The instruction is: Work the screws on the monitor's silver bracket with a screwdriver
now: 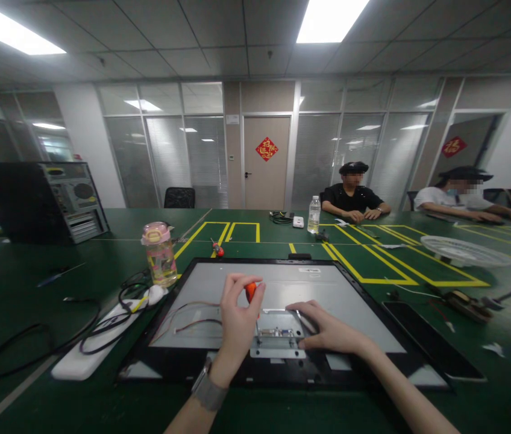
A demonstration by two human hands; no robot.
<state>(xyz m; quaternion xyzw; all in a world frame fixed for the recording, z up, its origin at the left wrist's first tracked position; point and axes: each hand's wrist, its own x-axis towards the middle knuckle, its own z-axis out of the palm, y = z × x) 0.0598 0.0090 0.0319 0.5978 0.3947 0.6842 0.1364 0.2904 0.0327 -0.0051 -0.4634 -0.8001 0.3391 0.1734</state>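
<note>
A flat display panel (350, 313) with a black frame lies on the green table, its grey back facing up. Near its front edge sits a small silver metal bracket (278, 352) with connector ports. My left hand (237, 313) is closed around the orange handle of a screwdriver (250, 292), held upright over the bracket's left part; whether the tip sits in a screw I cannot make out. The thumb and fingers of my right hand (328, 330) close on the bracket's right end. Thin wires (196, 323) run across the panel left of my left hand.
Left of the panel are a white power strip (86, 355), black cables (34, 328) and a pink-lidded bottle (160, 256). Another screwdriver (218, 249) lies beyond the panel. A dark flat slab (431, 337) lies at right. Two people sit across the table.
</note>
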